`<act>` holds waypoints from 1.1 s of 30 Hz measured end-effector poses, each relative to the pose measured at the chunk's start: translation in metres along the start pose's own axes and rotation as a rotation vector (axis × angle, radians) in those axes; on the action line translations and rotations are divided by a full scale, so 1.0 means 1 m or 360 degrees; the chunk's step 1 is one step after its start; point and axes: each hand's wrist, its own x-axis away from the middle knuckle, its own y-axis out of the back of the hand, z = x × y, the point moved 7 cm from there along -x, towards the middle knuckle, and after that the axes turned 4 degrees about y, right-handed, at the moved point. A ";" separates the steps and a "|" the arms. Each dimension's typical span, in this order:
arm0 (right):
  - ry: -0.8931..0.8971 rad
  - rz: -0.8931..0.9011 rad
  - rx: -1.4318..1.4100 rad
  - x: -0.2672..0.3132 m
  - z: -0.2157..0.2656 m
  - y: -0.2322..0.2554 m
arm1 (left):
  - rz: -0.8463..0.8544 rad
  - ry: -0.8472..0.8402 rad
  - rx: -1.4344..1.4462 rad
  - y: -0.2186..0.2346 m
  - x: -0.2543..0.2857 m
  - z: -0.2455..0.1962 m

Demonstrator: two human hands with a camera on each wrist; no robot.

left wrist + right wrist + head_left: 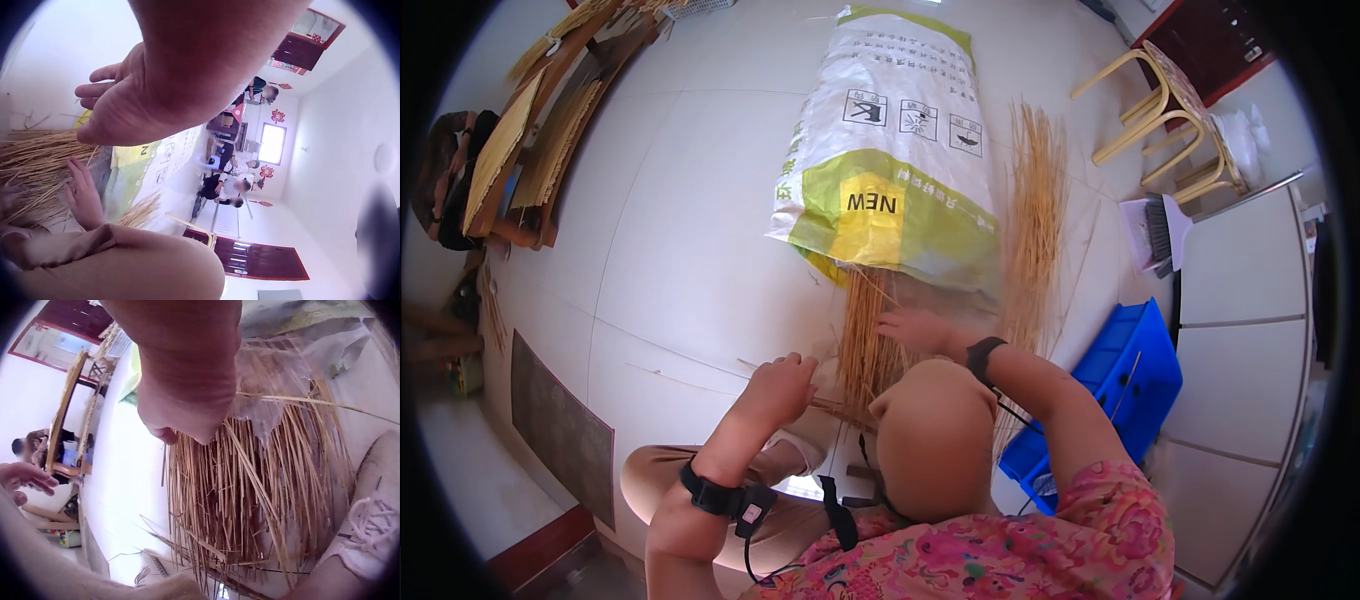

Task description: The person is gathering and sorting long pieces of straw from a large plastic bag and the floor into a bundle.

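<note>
A thick bundle of dry straw stalks (pixel 863 335) sticks out from the mouth of a white, green and yellow printed sack (pixel 900 150) lying on the floor. My right hand (pixel 918 330) rests over the stalks near the sack's mouth; in the left wrist view its fingers (pixel 76 178) look straight against the straw. Part of that hand is turned away in the right wrist view, where the straw (pixel 237 494) fans out below it. To the left of the bundle, my left hand (pixel 783 388) hovers with loosely spread fingers, holding nothing.
More loose straw (pixel 1035 200) lies right of the sack. A blue crate (pixel 1135 390) and a dustpan with brush (pixel 1157 235) stand by the white cabinet (pixel 1245 370). A chair (pixel 1180 110) is back right, a wooden rack (pixel 545 150) back left. People (pixel 234 181) sit in the background.
</note>
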 end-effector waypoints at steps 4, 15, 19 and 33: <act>0.0099 -0.0004 0.0118 -0.011 0.015 0.007 | 0.0007 0.0023 0.0011 -0.002 0.000 0.006; -0.0425 -0.0066 -0.0394 0.023 0.000 -0.008 | -0.0103 -0.0064 -0.0044 0.002 0.003 0.004; -0.0677 0.0144 -0.0566 0.052 -0.023 -0.056 | -0.0146 -0.0085 -0.0026 0.000 0.003 0.004; -0.0178 -0.0025 -0.0686 0.021 -0.001 -0.020 | -0.0138 -0.0053 -0.0030 -0.014 -0.002 -0.007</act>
